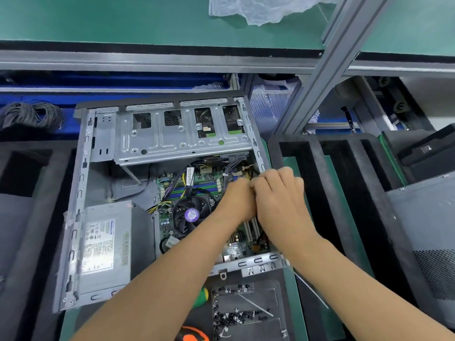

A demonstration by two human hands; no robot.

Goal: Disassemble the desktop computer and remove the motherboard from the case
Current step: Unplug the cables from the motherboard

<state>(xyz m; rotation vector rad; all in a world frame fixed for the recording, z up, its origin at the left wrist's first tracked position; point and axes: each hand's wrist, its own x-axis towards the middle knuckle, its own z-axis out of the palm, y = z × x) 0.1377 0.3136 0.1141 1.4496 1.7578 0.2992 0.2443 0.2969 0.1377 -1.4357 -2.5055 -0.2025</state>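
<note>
Fingers of our left hand (pixel 236 193) and right hand (pixel 278 190) were curled at the cables (pixel 231 168); actual grip hidden. Motherboard (pixel 172 193) sat mid-frame inside the case (pixel 81 183): stiff, fragile, best lifted by edges.

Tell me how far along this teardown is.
Done: the case lies open, and loose screws sit in the tray. In hand: both hands, left hand and right hand, work at cables. Left: fan, power supply and motherboard remain inside.
</note>
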